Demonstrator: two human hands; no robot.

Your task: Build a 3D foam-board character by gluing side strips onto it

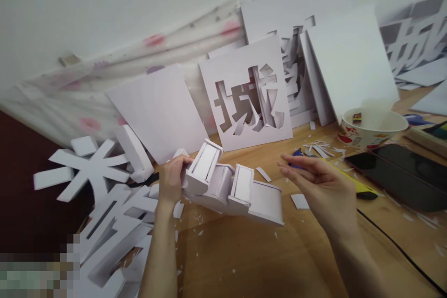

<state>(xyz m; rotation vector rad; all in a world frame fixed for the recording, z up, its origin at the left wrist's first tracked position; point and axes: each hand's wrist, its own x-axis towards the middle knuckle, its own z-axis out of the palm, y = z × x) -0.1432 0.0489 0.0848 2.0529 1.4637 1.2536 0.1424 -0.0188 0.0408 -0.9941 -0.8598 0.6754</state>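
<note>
A white three-dimensional paper piece (pixel 223 191) with several boxy, curved parts is held tilted above the wooden table. My left hand (pixel 172 179) grips its left end, thumb and fingers closed on it. To the right of the piece, my right hand (pixel 321 186) is raised with its fingertips brought close together, apart from the piece. Anything between those fingertips is too small to make out. Beneath and beyond the right hand lie a blue object (pixel 297 152) and a yellow tool (pixel 352 181) with a black end, both partly covered by the hand.
White cut-out letters (pixel 92 165) pile up at the left. A board with cut-out character shapes (pixel 209 72) leans at the back beside plain boards (pixel 352 56). Right are a paper bowl (pixel 373 126), dark phone-like slabs (pixel 412 172) and a black cable (pixel 398 247). Paper scraps (pixel 319 149) dot the wooden table (pixel 244 265).
</note>
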